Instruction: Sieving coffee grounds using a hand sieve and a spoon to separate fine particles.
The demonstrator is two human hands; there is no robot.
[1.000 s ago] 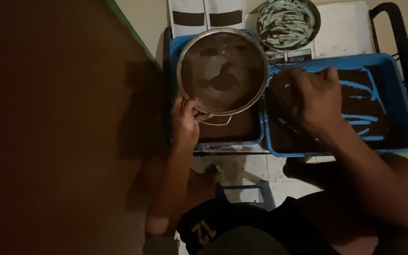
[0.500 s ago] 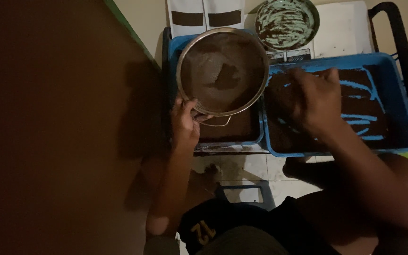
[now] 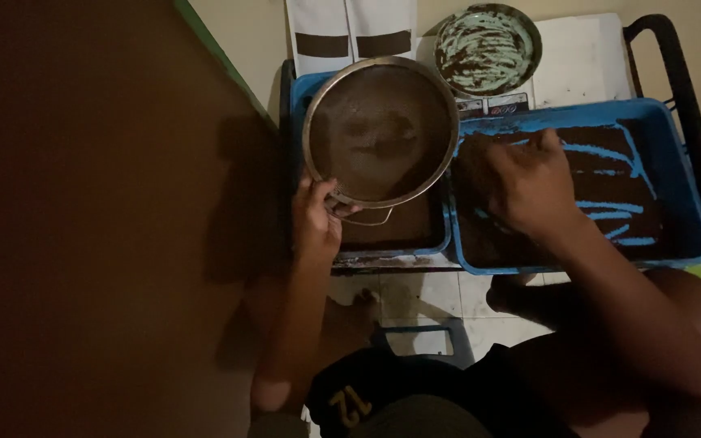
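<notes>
Left hand point(image 3: 315, 221) grips the round metal sieve point(image 3: 380, 130) at its near rim, fingers closed on it, holding it above the left blue tray point(image 3: 440, 239). Right hand point(image 3: 525, 185) rests palm-down in the brown powder point(image 3: 610, 174) of the right blue tray point(image 3: 679, 195); whether it grasps anything cannot be told. A smeared bowl point(image 3: 487, 49) sits behind.

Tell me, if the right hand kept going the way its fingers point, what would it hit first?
The right hand points toward the far wall of the blue tray. It would likely plough through the dark powder there, then meet that wall, though depth is unclear.
</notes>
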